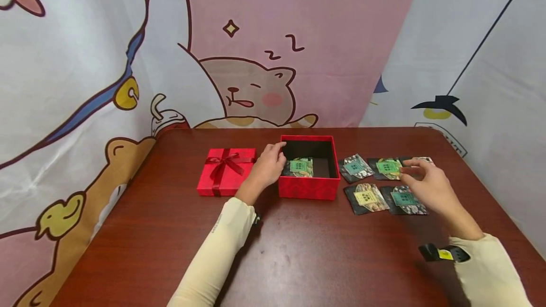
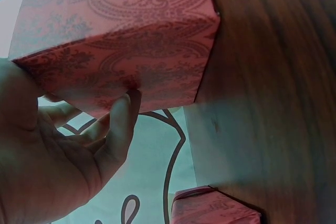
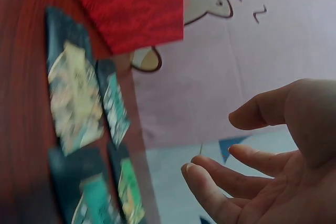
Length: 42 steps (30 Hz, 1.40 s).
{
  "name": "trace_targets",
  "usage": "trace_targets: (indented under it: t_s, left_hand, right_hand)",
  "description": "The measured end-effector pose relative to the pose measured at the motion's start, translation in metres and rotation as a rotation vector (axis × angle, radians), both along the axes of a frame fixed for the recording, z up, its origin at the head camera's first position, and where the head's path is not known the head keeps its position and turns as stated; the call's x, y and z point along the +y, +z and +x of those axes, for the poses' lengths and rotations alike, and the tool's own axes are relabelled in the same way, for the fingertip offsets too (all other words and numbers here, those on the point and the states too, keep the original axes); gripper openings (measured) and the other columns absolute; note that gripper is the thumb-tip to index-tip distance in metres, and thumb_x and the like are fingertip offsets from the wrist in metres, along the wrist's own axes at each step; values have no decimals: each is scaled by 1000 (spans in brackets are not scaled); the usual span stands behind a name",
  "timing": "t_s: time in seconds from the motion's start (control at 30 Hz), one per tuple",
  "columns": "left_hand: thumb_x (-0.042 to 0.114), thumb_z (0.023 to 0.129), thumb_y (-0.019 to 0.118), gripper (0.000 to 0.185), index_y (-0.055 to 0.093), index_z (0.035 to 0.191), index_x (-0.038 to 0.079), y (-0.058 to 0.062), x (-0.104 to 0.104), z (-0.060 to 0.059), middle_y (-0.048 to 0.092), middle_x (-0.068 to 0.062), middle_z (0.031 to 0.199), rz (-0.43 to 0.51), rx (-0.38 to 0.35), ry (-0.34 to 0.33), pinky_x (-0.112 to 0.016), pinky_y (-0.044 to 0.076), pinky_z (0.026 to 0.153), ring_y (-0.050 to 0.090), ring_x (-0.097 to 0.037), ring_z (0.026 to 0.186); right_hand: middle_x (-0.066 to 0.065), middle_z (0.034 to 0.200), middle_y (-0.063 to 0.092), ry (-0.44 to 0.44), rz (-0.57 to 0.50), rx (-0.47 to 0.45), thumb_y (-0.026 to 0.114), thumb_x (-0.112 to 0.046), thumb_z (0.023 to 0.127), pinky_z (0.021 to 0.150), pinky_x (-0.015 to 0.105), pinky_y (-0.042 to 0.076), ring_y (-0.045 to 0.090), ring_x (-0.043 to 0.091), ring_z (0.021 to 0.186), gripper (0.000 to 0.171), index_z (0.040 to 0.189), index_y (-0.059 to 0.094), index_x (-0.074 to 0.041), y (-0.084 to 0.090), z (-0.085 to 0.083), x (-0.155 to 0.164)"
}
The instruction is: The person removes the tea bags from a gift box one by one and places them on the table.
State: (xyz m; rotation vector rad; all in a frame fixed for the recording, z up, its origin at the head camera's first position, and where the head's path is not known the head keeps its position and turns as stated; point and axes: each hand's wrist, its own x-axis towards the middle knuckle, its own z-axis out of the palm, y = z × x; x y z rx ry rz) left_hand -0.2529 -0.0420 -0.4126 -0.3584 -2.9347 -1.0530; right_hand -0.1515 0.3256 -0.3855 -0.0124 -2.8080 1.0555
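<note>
— What is touched by the left hand point(image 1: 268, 165)?
— The left wall of the open red box point(image 1: 309, 188); one packet point(image 1: 300, 166) is seen inside.
— And the right hand point(image 1: 426, 185)?
— It is held, fingers loosely curled, over the packets on the table point(image 1: 298, 259).

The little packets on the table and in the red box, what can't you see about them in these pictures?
- Printed words on the dark snack packets: too small in the head view, blurred in the right wrist view.
- The far-right packet: partly hidden by the right hand.
- The packet in the open red cardboard box: its lower part hidden by the front wall.
- The box's inside: unseen from the left wrist, where the left hand touches its outside.
</note>
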Motion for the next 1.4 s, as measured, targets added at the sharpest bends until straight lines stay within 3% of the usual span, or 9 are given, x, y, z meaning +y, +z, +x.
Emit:
trace_targets:
  t_s: [0.23,0.9,1.13,1.4]
  left_hand:
    - [25,102,42,46,46,148,19,1,-1,1,49,-10,141,6,-7,2,-48,45,101,57,-31,120]
    - [25,102,41,46,46,148,19,0,0,-1,49,-10,142,2,3,-2,-47,45,102,57,-31,120]
    - [23,102,41,46,47,147,17,2,-1,-1,49,-11,141,6,18,-8,-46,43,103,55,-30,123]
    - [24,102,41,46,46,147,17,2,0,1,48,-11,142,6,0,-13,-47,43,104,55,-31,123]
  right_hand:
    - [35,120,59,57,-51,31,56,-11,98,58,25,53,67,43,93,43,135,47,9,8,-8,-24]
    - [28,127,59,162,-146,21,57,-13,97,66,28,51,61,44,112,42,136,50,3,28,-30,-83]
    - [25,128,60,163,-196,24,58,-15,97,85,45,51,62,41,115,41,134,52,1,35,-39,-106]
    - [25,129,59,187,-194,-5,59,-12,96,82,48,55,63,39,112,41,135,51,1,31,-53,-132]
